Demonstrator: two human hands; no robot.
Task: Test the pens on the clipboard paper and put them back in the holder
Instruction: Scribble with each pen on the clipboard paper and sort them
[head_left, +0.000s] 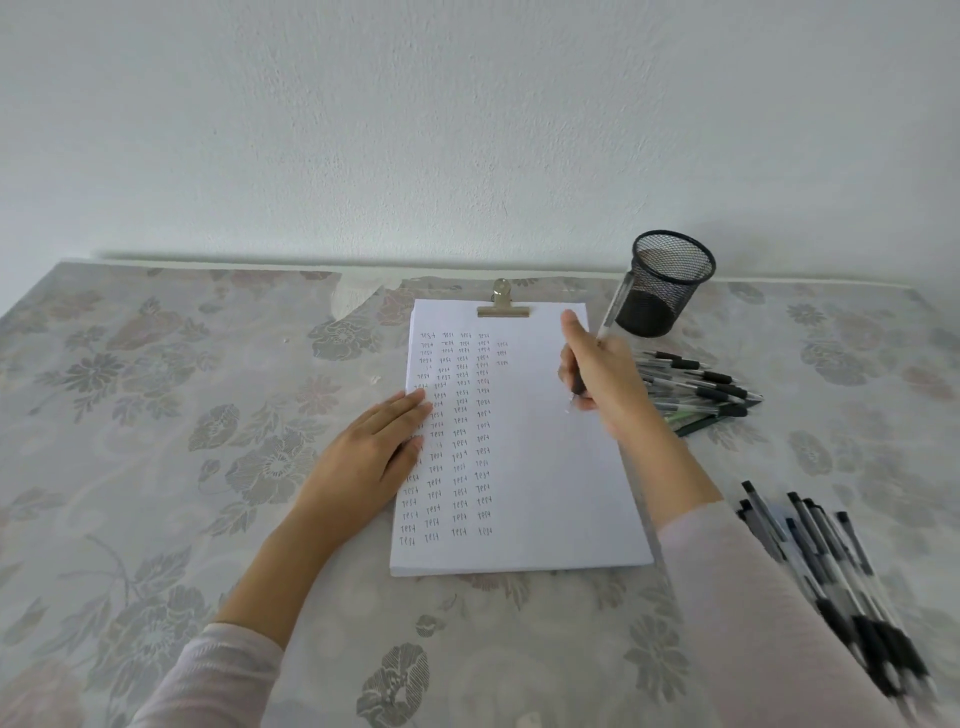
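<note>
Left hand (374, 457) lies flat, fingers straight, on the left edge of the white clipboard paper (545, 467). It looks like a hold-down so the sheet doesn't skate under the stroke. It covers part of the first column of handwritten "test" marks. Silver metal clip (503, 306) pins the top edge only, hence the extra hand lower down.

Right hand (597, 374) grips a clear-barrelled pen with a black grip (617, 304) in a writing hold, tip down over blank paper on the right side. Tip at or just above the sheet, can't tell which. Blank area presumably picked so a fresh mark reads clearly.

Black wire-mesh pen holder (667, 286) stands upright just beyond the paper's top right corner, on the writing-hand side. No pens stick out of it.

Two loose piles on the floral tablecloth (156, 415): near pile of black-grip pens (696, 387) just beside the right hand, second pile of similar pens (831, 571) by the right sleeve, blurred. Can't tell which pile is tested.

Judgement: mid-test on this pen, and the return to the holder is not yet started.
</note>
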